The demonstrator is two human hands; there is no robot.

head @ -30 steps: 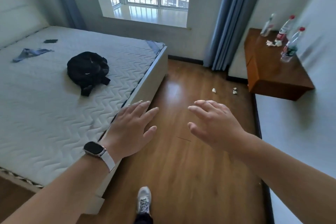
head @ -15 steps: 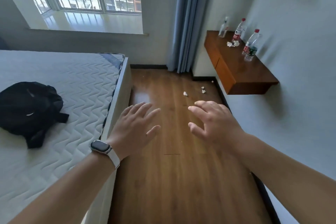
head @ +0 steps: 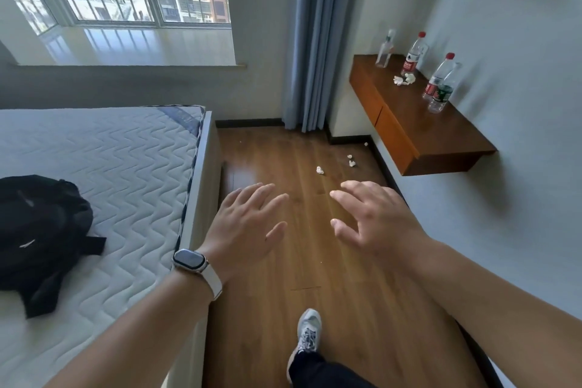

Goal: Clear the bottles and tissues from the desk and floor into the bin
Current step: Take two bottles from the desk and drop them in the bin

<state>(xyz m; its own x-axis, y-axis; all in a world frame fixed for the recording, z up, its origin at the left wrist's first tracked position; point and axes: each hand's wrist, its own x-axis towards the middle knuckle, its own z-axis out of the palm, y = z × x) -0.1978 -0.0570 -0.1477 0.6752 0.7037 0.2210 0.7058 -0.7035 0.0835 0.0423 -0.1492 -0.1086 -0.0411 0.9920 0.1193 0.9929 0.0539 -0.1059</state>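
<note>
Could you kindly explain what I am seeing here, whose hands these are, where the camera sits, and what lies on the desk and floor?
There is one view only, from a wide-angle camera worn on the person's head, looking forward and down. No machine is involved: the left hand, with a watch on its wrist, and the right hand are the person's own, both spread open and holding nothing. Ahead, on the wall-mounted desk stand several plastic bottles beside crumpled tissue. More tissue balls lie on the wooden floor near the desk. A black bag lies on the bed at the left. No bin is in view.
</note>
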